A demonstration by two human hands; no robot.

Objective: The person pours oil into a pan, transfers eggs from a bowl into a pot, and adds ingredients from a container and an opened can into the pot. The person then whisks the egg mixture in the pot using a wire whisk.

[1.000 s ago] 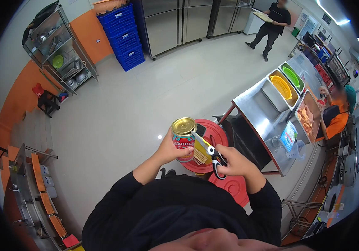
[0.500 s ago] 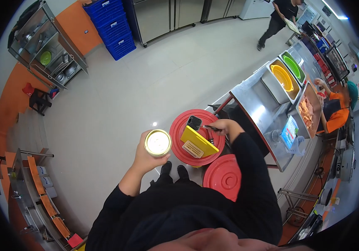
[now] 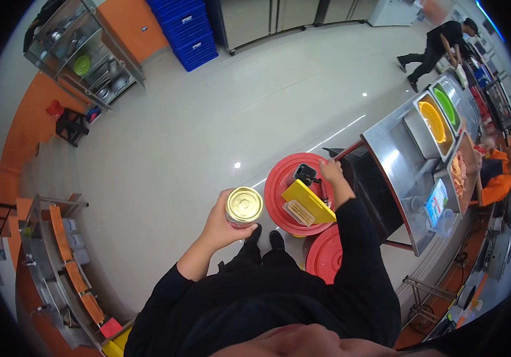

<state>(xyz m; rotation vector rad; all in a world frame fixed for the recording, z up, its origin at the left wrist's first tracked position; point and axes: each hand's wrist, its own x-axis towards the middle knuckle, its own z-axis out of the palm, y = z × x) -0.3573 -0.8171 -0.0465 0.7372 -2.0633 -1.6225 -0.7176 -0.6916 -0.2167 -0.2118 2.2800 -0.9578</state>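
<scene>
My left hand (image 3: 220, 221) is wrapped round a tin can (image 3: 245, 206) with a gold-coloured metal lid, held upright in front of my body. On the red round lid (image 3: 274, 205) stands a yellow board-like piece (image 3: 308, 202) with a pale label. Behind it are a black boxy item (image 3: 305, 172) and a dark, slender tool-like item (image 3: 312, 179). At the lid's right edge is my right hand (image 3: 332, 171), close beside the dark item. Its fingers are small and partly blurred, so whether they touch that item cannot be made out.
A second red lid (image 3: 324, 256) lies nearer me. To the right, a steel table (image 3: 386, 152) bears a yellow basket (image 3: 432, 122), a green basket (image 3: 445, 106) and a pan of raw meat (image 3: 459, 172). One person (image 3: 437, 50) walks beyond; another, in orange (image 3: 495, 181), stands at the table.
The view has shifted, so the scene sits further right. The can has tilted, showing more of its side. My right hand has moved up from the dark item it held. The far person has moved right.
</scene>
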